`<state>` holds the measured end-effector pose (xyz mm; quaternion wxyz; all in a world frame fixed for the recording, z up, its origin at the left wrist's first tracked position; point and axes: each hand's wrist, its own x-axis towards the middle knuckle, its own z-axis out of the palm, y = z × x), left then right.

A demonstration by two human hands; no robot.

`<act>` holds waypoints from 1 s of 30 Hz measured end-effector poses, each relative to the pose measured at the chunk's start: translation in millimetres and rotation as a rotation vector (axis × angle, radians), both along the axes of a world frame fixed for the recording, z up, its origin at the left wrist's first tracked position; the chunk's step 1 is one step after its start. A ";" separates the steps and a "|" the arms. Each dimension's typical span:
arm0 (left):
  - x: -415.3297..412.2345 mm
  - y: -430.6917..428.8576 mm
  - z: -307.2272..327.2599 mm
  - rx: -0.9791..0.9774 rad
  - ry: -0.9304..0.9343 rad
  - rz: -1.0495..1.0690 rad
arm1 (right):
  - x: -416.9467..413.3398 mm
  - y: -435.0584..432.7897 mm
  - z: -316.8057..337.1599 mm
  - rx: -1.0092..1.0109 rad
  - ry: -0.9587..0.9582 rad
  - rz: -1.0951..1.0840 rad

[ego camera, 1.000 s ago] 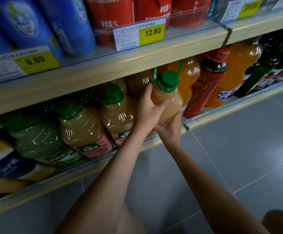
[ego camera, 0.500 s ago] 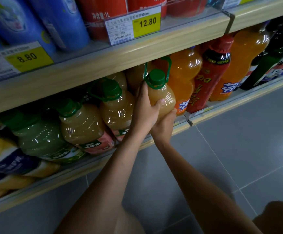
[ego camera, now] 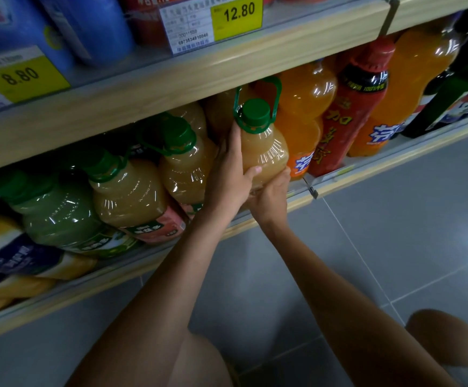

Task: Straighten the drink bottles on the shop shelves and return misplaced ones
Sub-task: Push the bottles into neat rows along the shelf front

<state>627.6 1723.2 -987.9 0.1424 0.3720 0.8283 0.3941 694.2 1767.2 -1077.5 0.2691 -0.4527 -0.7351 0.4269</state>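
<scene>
Amber bottle (ego camera: 266, 152), left hand (ego camera: 227, 177) gripping its side

Our left grip (ego camera: 228, 177) wraps the left side of a clear plastic bottle of pale amber juice with a green cap and loop handle (ego camera: 265, 152), thumb across its front. Our right grip (ego camera: 270, 196) cups its base at the near edge of the light wooden lower shelf (ego camera: 394, 160). Just right stands an orange soda bottle (ego camera: 305, 113); just left, a matching juice bottle (ego camera: 185, 171). Grey floor tiles (ego camera: 394, 247) lie below.
</scene>
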 end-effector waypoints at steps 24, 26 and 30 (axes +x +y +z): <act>27.9 -18.5 17.8 -0.419 0.442 0.045 | 56.1 33.7 40.5 0.345 -0.614 0.390; 34.8 -19.9 18.3 -0.519 0.469 0.032 | 66.9 35.0 44.6 0.434 -0.660 0.431; 48.2 -25.0 20.3 -0.665 0.548 -0.014 | 90.9 36.8 54.4 0.542 -0.694 0.501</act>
